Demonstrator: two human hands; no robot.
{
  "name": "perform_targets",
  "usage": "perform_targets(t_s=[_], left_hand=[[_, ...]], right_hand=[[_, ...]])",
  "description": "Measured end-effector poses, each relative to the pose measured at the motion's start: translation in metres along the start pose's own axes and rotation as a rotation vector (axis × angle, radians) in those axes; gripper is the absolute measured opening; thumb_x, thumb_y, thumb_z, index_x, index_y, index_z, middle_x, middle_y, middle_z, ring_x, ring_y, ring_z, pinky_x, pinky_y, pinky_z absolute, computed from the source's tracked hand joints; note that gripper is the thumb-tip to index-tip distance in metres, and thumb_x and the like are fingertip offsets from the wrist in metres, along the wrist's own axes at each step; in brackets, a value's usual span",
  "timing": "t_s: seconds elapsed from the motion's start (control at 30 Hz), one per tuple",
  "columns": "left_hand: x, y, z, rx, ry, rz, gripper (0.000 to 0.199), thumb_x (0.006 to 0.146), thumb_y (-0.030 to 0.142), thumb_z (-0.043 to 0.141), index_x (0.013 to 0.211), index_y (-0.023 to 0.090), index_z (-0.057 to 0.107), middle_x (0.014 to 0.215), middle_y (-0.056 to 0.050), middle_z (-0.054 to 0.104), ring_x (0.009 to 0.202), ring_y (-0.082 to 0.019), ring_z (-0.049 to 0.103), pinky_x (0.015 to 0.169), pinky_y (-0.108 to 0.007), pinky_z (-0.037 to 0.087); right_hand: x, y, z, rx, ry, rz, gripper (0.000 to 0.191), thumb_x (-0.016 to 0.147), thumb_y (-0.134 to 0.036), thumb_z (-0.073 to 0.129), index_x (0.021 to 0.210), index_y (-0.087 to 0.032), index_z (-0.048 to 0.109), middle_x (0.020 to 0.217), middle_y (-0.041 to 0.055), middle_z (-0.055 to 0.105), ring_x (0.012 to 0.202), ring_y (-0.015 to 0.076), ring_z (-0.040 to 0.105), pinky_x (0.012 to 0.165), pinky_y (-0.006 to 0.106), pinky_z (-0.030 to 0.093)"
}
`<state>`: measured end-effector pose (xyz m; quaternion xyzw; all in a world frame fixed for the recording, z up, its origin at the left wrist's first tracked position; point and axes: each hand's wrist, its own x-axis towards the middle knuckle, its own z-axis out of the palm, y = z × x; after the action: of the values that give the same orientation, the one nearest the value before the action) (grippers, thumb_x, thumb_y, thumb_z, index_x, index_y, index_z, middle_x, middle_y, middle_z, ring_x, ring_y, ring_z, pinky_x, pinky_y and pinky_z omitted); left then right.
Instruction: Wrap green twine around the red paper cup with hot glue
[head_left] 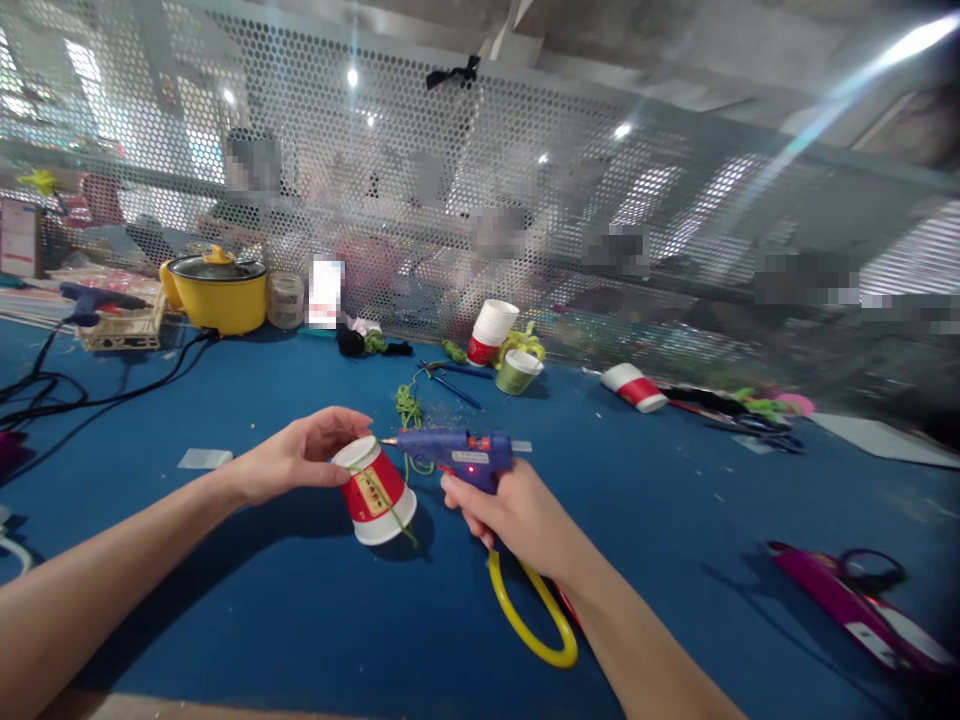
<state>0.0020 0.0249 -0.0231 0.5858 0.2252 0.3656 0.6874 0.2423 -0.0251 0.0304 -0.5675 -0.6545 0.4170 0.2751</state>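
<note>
A red and white paper cup (375, 492) is held tilted and upside down by my left hand (307, 458), thumb on its near side and fingers behind its base. Green yarn (409, 405) runs across the cup's side, and more lies loosely on the table behind. My right hand (510, 505) is wrapped round the handle of a blue glue gun (454, 445) with a small red light on. The gun's nozzle points left and is at the upper edge of the cup; whether it touches cannot be told. A yellow cord loop hangs below my right hand.
Along the back of the blue table (300, 600) stand a yellow pot (225, 298), a jar (286, 300), stacked cups (493, 330) and a green cup (518, 372). Another cup (634, 388) lies on its side. A purple device (847, 600) is at right; a second glue gun (101, 303) at left.
</note>
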Motion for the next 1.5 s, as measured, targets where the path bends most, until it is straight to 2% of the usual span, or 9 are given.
perform_targets(t_s=[0.13, 0.27, 0.57, 0.73, 0.9, 0.97, 1.03, 1.3, 1.5], left_hand=[[0.0, 0.0, -0.001, -0.007, 0.012, -0.001, 0.045, 0.067, 0.016, 0.071, 0.107, 0.021, 0.051, 0.106, -0.005, 0.057, 0.098, -0.018, 0.052, 0.085, -0.033, 0.039], [0.0, 0.001, -0.002, -0.007, 0.025, -0.009, 0.046, 0.067, 0.017, 0.071, 0.108, 0.021, 0.051, 0.105, -0.004, 0.057, 0.097, -0.017, 0.053, 0.085, -0.033, 0.039], [-0.002, 0.007, 0.0, 0.027, 0.099, -0.011, 0.044, 0.067, 0.019, 0.069, 0.107, 0.02, 0.05, 0.106, -0.007, 0.057, 0.096, -0.02, 0.054, 0.084, -0.036, 0.041], [-0.001, 0.007, 0.001, 0.024, 0.108, 0.009, 0.044, 0.066, 0.02, 0.07, 0.106, 0.02, 0.051, 0.103, -0.006, 0.057, 0.094, -0.019, 0.053, 0.083, -0.035, 0.04], [-0.001, 0.007, 0.004, 0.031, 0.133, 0.015, 0.044, 0.065, 0.021, 0.07, 0.105, 0.019, 0.051, 0.099, -0.005, 0.058, 0.09, -0.018, 0.053, 0.082, -0.033, 0.04], [-0.001, 0.007, 0.005, 0.049, 0.154, 0.02, 0.044, 0.064, 0.019, 0.07, 0.104, 0.019, 0.052, 0.098, -0.004, 0.058, 0.09, -0.018, 0.053, 0.083, -0.033, 0.039], [-0.001, 0.007, 0.006, 0.089, 0.176, 0.028, 0.044, 0.064, 0.017, 0.069, 0.104, 0.019, 0.052, 0.098, -0.003, 0.057, 0.09, -0.017, 0.053, 0.084, -0.033, 0.039], [-0.002, 0.005, 0.006, 0.192, 0.114, 0.036, 0.046, 0.064, 0.017, 0.068, 0.107, 0.019, 0.051, 0.099, -0.004, 0.057, 0.092, -0.019, 0.054, 0.083, -0.033, 0.041], [-0.001, 0.002, 0.011, 0.156, 0.098, 0.0, 0.048, 0.067, 0.019, 0.068, 0.109, 0.019, 0.046, 0.102, -0.004, 0.057, 0.095, -0.018, 0.054, 0.087, -0.034, 0.04]], right_hand=[[0.006, 0.005, -0.007, 0.141, 0.018, -0.01, 0.022, 0.074, -0.034, 0.059, 0.071, -0.013, 0.057, 0.042, -0.0065, 0.046, 0.036, 0.006, 0.04, 0.04, 0.019, 0.034], [0.026, 0.021, -0.031, 0.201, 0.245, -0.019, 0.028, 0.071, -0.039, 0.063, 0.066, -0.013, 0.056, 0.057, -0.0003, 0.057, 0.05, 0.0084, 0.053, 0.051, 0.02, 0.042], [0.07, 0.079, -0.069, -0.259, 0.556, 0.239, 0.035, 0.082, -0.034, 0.05, 0.051, -0.019, 0.047, 0.039, 0.0011, 0.049, 0.034, 0.0116, 0.047, 0.038, 0.024, 0.037], [0.06, 0.069, -0.066, -0.495, 0.597, 0.091, 0.034, 0.077, -0.023, 0.057, 0.046, -0.021, 0.042, 0.051, 0.0077, 0.052, 0.067, 0.0241, 0.059, 0.056, 0.032, 0.04], [0.04, 0.018, -0.025, -0.567, 0.39, -0.215, 0.012, 0.073, -0.03, 0.065, 0.067, -0.02, 0.06, 0.079, 0.0049, 0.061, 0.081, 0.0204, 0.056, 0.073, 0.033, 0.042], [0.029, -0.001, 0.001, -0.551, 0.17, -0.43, 0.018, 0.074, -0.036, 0.064, 0.077, -0.019, 0.06, 0.083, 0.0046, 0.061, 0.08, 0.0193, 0.055, 0.071, 0.032, 0.043], [0.019, -0.013, 0.025, -0.638, 0.157, -0.531, 0.029, 0.068, -0.042, 0.07, 0.076, -0.017, 0.057, 0.08, 0.0056, 0.059, 0.08, 0.0215, 0.052, 0.071, 0.035, 0.043], [0.016, -0.006, 0.056, -0.433, 0.079, -0.502, 0.021, 0.073, -0.01, 0.063, 0.063, -0.019, 0.047, 0.073, -0.0001, 0.054, 0.074, 0.0145, 0.052, 0.067, 0.026, 0.041], [0.017, -0.003, 0.051, -0.203, 0.076, -0.412, 0.012, 0.08, -0.018, 0.053, 0.07, -0.02, 0.048, 0.066, -0.0025, 0.056, 0.06, 0.011, 0.052, 0.057, 0.023, 0.04]])
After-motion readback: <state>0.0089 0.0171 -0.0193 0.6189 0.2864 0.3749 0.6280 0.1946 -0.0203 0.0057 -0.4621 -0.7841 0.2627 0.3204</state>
